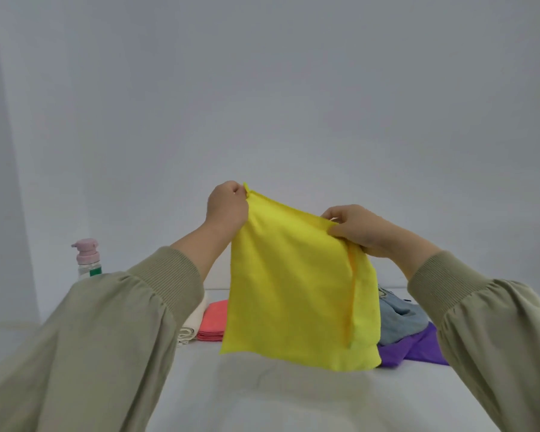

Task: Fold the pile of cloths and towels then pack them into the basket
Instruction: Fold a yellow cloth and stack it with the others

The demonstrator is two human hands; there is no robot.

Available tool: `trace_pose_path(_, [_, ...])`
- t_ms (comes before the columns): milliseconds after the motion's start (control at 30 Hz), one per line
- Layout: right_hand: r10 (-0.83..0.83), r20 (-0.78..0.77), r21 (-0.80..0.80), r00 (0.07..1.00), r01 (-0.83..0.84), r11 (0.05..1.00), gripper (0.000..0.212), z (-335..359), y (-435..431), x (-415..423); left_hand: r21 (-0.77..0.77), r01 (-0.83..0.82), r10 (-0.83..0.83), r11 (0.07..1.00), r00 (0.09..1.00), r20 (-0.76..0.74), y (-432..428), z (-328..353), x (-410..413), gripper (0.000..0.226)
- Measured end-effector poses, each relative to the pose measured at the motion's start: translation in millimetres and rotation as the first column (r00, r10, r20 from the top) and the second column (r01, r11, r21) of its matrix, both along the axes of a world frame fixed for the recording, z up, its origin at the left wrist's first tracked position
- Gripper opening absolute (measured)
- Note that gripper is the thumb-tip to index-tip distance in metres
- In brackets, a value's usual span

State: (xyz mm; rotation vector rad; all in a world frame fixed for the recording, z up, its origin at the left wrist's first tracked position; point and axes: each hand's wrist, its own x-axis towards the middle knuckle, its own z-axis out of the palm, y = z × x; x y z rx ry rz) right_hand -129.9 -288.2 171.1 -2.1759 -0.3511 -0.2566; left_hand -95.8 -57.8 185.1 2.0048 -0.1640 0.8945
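Head: yellow cloth (296, 291) in 2 hands (228, 208) (357, 232)

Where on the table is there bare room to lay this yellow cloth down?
The near table, below the hanging yellow cloth, is bare. Behind it is crowded: a cream towel and a pink towel on the left, a grey cloth and a purple cloth on the right.

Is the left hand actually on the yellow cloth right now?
Touching. The head view shows the left hand pinching the top left corner of the yellow cloth, with the corner's tip poking up past the fingers.
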Motion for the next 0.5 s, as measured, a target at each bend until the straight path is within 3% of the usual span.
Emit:
trace_pose_path(67, [0.003,-0.072,-0.231,0.997,-0.019,0.973,0.032,-4,-6,2,-0.026,-0.038,0.037,0.999,0.999,-0.013,6,-2,3,0.028])
trace_pose_path(167, [-0.224,-0.068,-0.589,0.972,0.142,0.796,0.019,-24,-12,8,-0.096,-0.074,0.066,0.993,0.995,-0.080,11,-13,6,0.035])
trace_pose_path(233, [-0.325,-0.091,-0.592,0.941,0.211,0.778,0.021,-41,-18,15,-0.174,-0.109,0.087,0.979,0.987,-0.135,17,-21,10,0.037])
trace_pose_path(300, [-0.292,-0.246,-0.299,0.924,0.214,0.930,0.016,-50,-22,18,-0.373,-0.039,-0.053,0.927,0.972,-0.231,21,-28,13,0.022])
trace_pose_path(333, [-0.190,-0.337,-0.085,0.922,0.171,0.982,0.014,-50,-20,15,-0.475,0.038,-0.195,0.879,0.938,-0.287,20,-30,8,0.012])
trace_pose_path(367, [-0.053,-0.394,0.129,0.917,0.112,0.985,0.017,-46,-15,13,-0.518,0.128,-0.338,0.846,0.880,-0.333,19,-33,4,0.026])
trace_pose_path(433, [0.152,-0.381,0.413,0.912,0.021,0.911,0.032,-32,-2,8,-0.311,0.300,-0.418,0.902,0.790,-0.449,15,-37,0,0.058])
trace_pose_path(500, [0.172,-0.303,0.539,0.937,0.020,0.842,0.045,-18,16,3,-0.106,0.415,-0.414,0.903,0.783,-0.464,7,-37,-7,0.045])
